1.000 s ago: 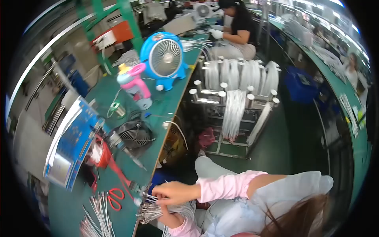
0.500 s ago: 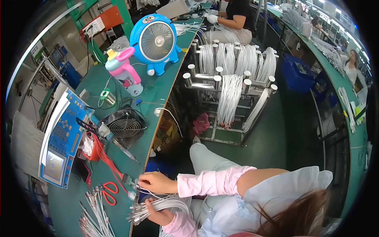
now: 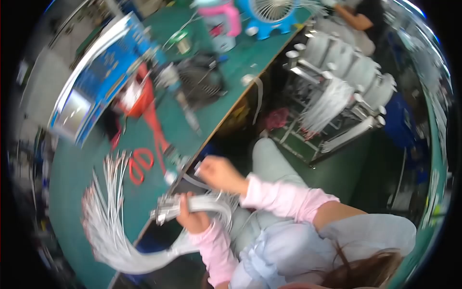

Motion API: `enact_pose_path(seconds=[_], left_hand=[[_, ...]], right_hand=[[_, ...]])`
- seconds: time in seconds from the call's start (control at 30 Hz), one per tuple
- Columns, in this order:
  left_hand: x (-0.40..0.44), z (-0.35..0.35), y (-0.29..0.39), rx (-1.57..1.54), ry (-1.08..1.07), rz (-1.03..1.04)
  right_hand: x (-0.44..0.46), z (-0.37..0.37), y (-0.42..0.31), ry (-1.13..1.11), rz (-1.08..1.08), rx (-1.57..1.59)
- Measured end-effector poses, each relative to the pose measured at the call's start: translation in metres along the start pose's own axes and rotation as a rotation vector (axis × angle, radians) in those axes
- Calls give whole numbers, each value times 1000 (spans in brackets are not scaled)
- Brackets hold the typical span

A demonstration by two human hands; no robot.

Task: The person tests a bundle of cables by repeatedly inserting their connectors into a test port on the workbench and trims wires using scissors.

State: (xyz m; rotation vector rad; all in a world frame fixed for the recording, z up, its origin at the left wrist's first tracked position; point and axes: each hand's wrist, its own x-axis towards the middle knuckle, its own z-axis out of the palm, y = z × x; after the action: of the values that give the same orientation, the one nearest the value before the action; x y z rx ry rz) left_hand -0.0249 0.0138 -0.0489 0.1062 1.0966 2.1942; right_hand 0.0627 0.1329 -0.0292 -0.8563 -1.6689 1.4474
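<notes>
My left hand [image 3: 192,219] is closed round a thick bundle of white cables [image 3: 207,202], whose connector ends stick out past the fingers over the table edge. My right hand [image 3: 221,173], blurred, is pinched on what looks like the white end of a cable [image 3: 198,168], just above the bundle. Close to it at the table edge lies a small green circuit board [image 3: 175,156] on red wires [image 3: 153,126], with a white plug [image 3: 170,177] beside it. Another pile of white cables [image 3: 115,241] lies on the table and hangs over its edge.
Red-handled scissors [image 3: 141,166] lie near the board. Behind are a blue tester [image 3: 103,79], a red bin [image 3: 141,101], a soldering iron [image 3: 185,108], a black fan [image 3: 202,79], a bottle [image 3: 219,26] and a blue fan [image 3: 273,12]. A cable rack [image 3: 313,77] and a seated person [image 3: 358,21] are beyond.
The view has swung and blurred, bringing the cable pile further into sight. My right hand has come away from the circuit board; my left hand still grips the bundle.
</notes>
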Motion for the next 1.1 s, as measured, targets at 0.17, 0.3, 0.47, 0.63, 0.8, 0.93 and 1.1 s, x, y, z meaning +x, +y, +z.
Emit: enact_pose_path(seconds=[0.17,0.3,0.47,0.63,0.8,0.93,1.1], left_hand=[[-13,12,15,3,96,103],[-24,19,34,103,43,138],[-24,28,57,181,-38,42],[-11,35,33,43,96,-24],[-15,46,21,72,60,-73],[-13,50,21,86,36,-7],[-11,47,18,62,71,21]], right_hand=[[6,-61,133,235,240,-151],[-19,-67,184,191,281,-378],[8,-55,104,186,-189,-782],[13,-39,18,221,-677,-681],[1,2,-2,-8,-76,-191],[13,19,1,-162,145,174],[14,22,-2,-186,214,180]])
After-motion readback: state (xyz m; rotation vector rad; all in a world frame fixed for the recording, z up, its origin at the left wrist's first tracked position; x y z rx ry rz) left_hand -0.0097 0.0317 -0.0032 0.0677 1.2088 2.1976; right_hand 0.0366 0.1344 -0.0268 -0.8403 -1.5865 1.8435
